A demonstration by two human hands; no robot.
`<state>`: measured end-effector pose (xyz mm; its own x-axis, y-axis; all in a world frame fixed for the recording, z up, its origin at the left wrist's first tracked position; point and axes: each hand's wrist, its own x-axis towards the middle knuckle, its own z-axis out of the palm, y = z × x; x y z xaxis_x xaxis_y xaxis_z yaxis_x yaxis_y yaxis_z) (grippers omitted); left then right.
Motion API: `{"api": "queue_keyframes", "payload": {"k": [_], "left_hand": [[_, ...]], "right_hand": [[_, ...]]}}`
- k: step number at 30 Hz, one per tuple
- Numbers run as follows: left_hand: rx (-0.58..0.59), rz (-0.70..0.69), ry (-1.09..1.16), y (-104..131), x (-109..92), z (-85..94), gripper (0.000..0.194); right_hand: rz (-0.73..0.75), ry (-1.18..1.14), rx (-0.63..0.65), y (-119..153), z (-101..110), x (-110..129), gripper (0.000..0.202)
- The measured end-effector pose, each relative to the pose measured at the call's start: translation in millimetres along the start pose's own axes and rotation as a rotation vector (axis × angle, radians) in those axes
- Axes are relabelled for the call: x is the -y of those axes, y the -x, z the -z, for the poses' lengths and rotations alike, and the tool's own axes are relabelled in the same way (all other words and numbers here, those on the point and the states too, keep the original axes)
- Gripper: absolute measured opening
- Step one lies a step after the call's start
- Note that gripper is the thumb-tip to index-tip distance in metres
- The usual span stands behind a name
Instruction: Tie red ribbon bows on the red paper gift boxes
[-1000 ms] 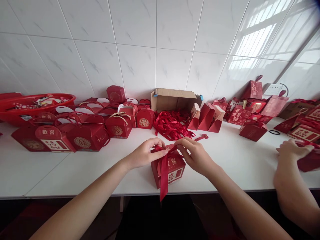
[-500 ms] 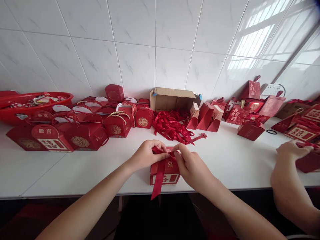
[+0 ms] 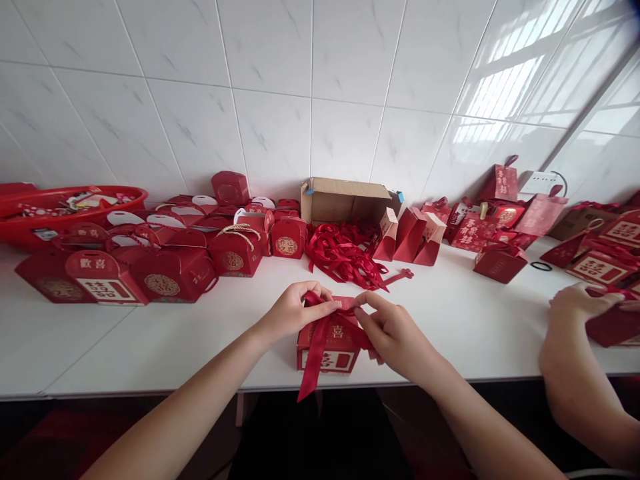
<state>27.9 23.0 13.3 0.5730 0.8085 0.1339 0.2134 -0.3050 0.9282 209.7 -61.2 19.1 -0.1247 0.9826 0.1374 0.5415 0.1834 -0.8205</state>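
Risk of dragging box (image 3: pixel 339 343) over front edge of table (image 3: pixel 235 360) by uneven pulls, with ribbon (image 3: pixel 314 357) pinched in grip of left hand (image 3: pixel 294 311) and right hand (image 3: pixel 393 328).

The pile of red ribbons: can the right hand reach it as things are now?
Probably yes: nothing visible stands between the right hand and the ribbon pile, though that hand seems occupied with the ribbon on the box.

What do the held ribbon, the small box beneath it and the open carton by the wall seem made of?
Ribbon: probably satin-like fabric; smooth, faint sheen, its tail hanging limp.
Small box: likely printed card, fairly matte; flat panels, crisp folded edges.
Open carton: apparently cardboard, plain and matte; brown surface, flap folded at a crease.
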Motion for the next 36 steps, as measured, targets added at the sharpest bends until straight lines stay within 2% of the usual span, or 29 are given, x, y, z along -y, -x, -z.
{"api": "queue_keyframes", "payload": {"k": [2, 5, 8, 18, 23, 28, 32, 36], "left_hand": [[-0.013, 0.001, -0.008, 1, -1, -0.7, 0.030], [-0.038, 0.015, -0.017, 1, -2, -2.7, 0.032], [-0.026, 0.001, -0.020, 1, -3, -5.4, 0.031], [0.011, -0.031, -0.077, 0, 1, -5.7, 0.024], [-0.028, -0.030, -0.103, 1, 1, -4.0, 0.022], [-0.021, -0.013, -0.069, 0, 2, -3.1, 0.022], [-0.006, -0.018, -0.034, 0, 3, -1.1, 0.023], [-0.035, -0.022, -0.026, 1, 3, -1.1, 0.024]], "right_hand": [[0.056, 0.073, -0.049, -1, 2, -2, 0.017], [0.183, 0.208, -0.195, -6, 6, -5, 0.015], [0.276, 0.235, -0.271, -11, 9, -7, 0.015], [0.358, 0.166, -0.291, -31, 2, -18, 0.017], [0.335, 0.092, -0.374, -32, -1, -34, 0.013], [0.316, 0.076, -0.448, -27, -2, -47, 0.011], [0.409, 0.072, -0.410, -25, -1, -45, 0.013], [0.407, -0.073, -0.353, -25, -4, -40, 0.007]]}}
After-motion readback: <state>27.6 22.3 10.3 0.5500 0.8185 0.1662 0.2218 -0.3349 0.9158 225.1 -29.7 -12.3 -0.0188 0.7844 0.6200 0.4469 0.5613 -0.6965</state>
